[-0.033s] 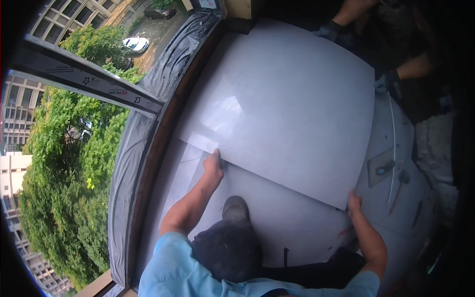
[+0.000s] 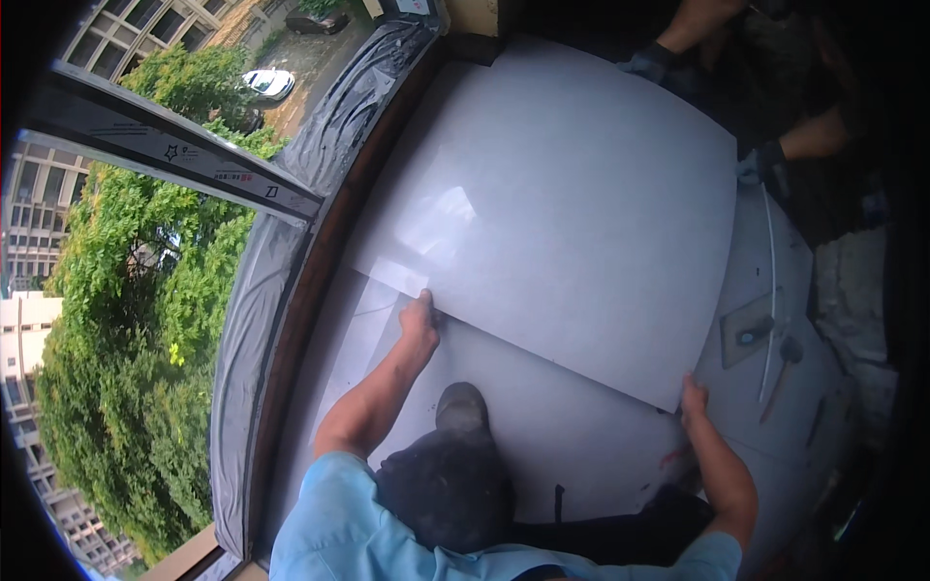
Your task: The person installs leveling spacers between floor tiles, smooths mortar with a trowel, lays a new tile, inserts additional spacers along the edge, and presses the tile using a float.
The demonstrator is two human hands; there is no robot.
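A large glossy light-grey tile (image 2: pixel 581 213) spans the middle of the view, its near edge running slantwise from the window side down to the right. My left hand (image 2: pixel 419 315) is closed on that near edge, with the thumb on top. At the near right corner my right hand (image 2: pixel 694 395) grips the same tile, its fingers partly hidden. Two gloved hands of another person hold the far side: one glove (image 2: pixel 647 64) at the far edge, the other glove (image 2: pixel 759 162) at the right edge. Beneath the tile lies a pale tiled floor (image 2: pixel 572 416).
Along the left runs a window ledge (image 2: pixel 257 300) wrapped in grey plastic, with a frame bar (image 2: pixel 174 145) above it. On the right floor lie a flat trowel (image 2: pixel 741 339), a mallet (image 2: pixel 790 352) and a thin pale strip (image 2: pixel 770 261). My shoe (image 2: pixel 462 407) is close before the tile's near edge.
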